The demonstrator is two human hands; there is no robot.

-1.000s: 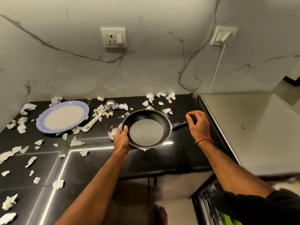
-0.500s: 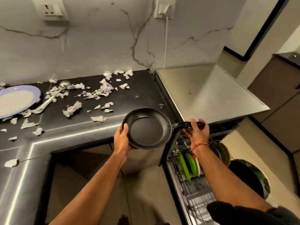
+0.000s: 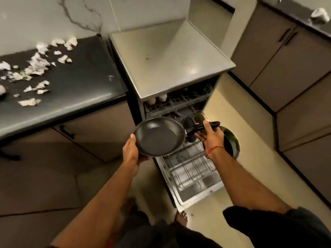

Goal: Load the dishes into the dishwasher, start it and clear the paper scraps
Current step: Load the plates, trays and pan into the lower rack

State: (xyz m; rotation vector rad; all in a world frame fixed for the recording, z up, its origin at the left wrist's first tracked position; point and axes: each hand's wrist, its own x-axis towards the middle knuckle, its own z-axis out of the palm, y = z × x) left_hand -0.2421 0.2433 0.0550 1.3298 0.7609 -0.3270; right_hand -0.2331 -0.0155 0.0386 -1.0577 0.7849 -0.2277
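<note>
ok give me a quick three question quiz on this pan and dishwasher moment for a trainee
1. True or false: the frying pan rests on the black counter.
2. Which hand grips the pan's handle? A) left hand B) right hand C) neither
3. Fill in: the paper scraps lie on the ____.

Key
1. False: both hands hold it in the air above the pulled-out lower rack of the dishwasher.
2. B: the right hand grips the handle; the left hand holds the rim opposite.
3. Counter.
</note>
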